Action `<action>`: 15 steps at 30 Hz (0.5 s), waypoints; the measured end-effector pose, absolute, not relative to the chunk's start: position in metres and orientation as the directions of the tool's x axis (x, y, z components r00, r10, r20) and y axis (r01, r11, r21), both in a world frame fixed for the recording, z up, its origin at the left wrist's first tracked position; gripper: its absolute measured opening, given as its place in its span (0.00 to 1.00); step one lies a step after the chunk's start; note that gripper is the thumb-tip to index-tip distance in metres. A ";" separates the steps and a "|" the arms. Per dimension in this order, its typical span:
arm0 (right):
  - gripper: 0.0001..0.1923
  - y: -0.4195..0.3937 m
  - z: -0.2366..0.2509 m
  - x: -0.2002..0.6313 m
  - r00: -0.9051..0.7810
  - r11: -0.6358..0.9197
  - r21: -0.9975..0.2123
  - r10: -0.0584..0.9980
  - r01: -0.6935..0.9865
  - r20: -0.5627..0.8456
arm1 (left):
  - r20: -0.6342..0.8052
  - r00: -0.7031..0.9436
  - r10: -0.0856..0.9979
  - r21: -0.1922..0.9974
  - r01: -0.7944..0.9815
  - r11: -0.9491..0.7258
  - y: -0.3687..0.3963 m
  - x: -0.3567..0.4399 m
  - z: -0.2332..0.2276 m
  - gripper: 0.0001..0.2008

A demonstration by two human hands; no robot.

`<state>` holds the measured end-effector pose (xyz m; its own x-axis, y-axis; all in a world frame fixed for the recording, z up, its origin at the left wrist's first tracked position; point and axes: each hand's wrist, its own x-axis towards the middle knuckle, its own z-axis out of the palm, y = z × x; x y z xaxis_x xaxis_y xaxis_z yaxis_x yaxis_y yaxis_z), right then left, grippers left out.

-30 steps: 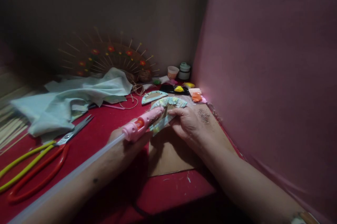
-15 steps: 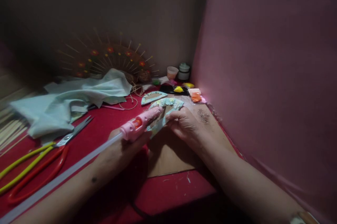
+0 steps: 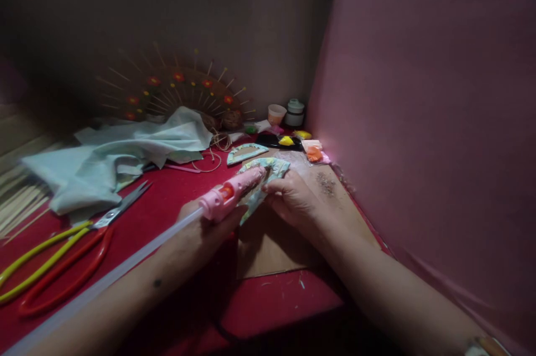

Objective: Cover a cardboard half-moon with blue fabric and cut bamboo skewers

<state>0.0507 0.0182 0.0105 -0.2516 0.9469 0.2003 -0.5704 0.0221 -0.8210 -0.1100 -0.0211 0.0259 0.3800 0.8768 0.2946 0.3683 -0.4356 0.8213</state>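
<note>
My left hand (image 3: 209, 233) is wrapped round a pink glue gun (image 3: 218, 200), and a long pale glue stick (image 3: 138, 255) juts from its back toward me. The nozzle points away, over a half-ring piece covered in pale floral cloth (image 3: 274, 164). My right hand (image 3: 288, 194) pinches that piece by its right side, tilted above a brown board (image 3: 272, 255). The nozzle's tip is hard to make out against the piece, so I cannot tell whether it touches. A similar cloth-edged half-ring (image 3: 247, 153) lies flat just beyond.
Scissors with yellow and red handles (image 3: 100, 227) lie at left, near a crumpled light-blue cloth (image 3: 167, 135) and thin sticks (image 3: 25, 211). Behind stands a fan-shaped decoration with red flowers (image 3: 178, 77). A cup (image 3: 276, 115), a jar (image 3: 295, 114) and small clay packets (image 3: 313, 153) sit at the back right.
The glue gun has shifted slightly right along the cloth-covered piece, which is now tilted a little more. My right hand keeps its pinch. The whole view has moved slightly.
</note>
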 end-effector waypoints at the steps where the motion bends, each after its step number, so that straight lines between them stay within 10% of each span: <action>1: 0.21 0.018 0.011 0.051 -0.267 0.002 -0.805 0.943 -0.593 0.199 | 0.297 0.377 0.877 0.820 0.371 -0.437 -0.022 -0.109 0.025 0.24; 15: 0.20 0.017 0.013 0.051 -0.277 0.002 -0.807 0.939 -0.590 0.205 | 0.327 0.354 0.876 0.825 0.346 -0.448 -0.024 -0.105 0.028 0.23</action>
